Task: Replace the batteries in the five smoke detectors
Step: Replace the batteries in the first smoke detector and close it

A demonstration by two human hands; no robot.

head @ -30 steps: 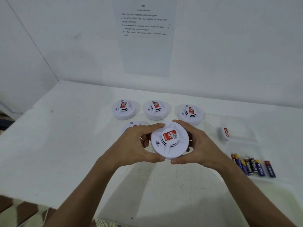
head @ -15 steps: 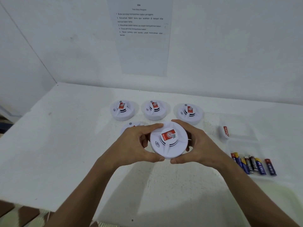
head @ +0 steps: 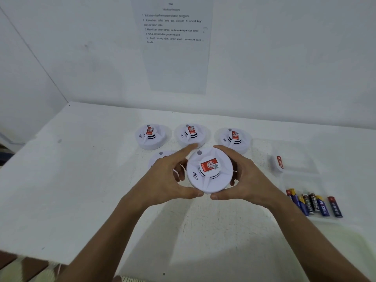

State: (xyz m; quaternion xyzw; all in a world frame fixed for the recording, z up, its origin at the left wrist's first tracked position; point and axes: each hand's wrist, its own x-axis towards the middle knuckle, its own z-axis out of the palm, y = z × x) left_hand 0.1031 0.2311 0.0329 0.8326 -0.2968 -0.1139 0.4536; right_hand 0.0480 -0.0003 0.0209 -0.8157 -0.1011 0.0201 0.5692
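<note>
I hold a round white smoke detector [head: 209, 174] with a red label above the table, face up. My left hand [head: 168, 178] grips its left rim and my right hand [head: 244, 176] grips its right rim; both thumbs meet at its near edge. Three more detectors stand in a row behind: the left detector [head: 151, 136], the middle detector [head: 191, 134] and the right detector [head: 234, 139]. A fifth detector [head: 160, 156] lies mostly hidden behind my left hand. Several AA batteries [head: 314, 203] lie in a row at the right.
A clear plastic box [head: 295, 163] with a red-lettered white piece stands right of the detectors. A printed instruction sheet [head: 173, 43] hangs on the back wall. The white table [head: 71, 180] meets walls at the back and left.
The held detector has turned slightly in my hands and my left index finger has lifted off its far rim. The view has shifted a little.
</note>
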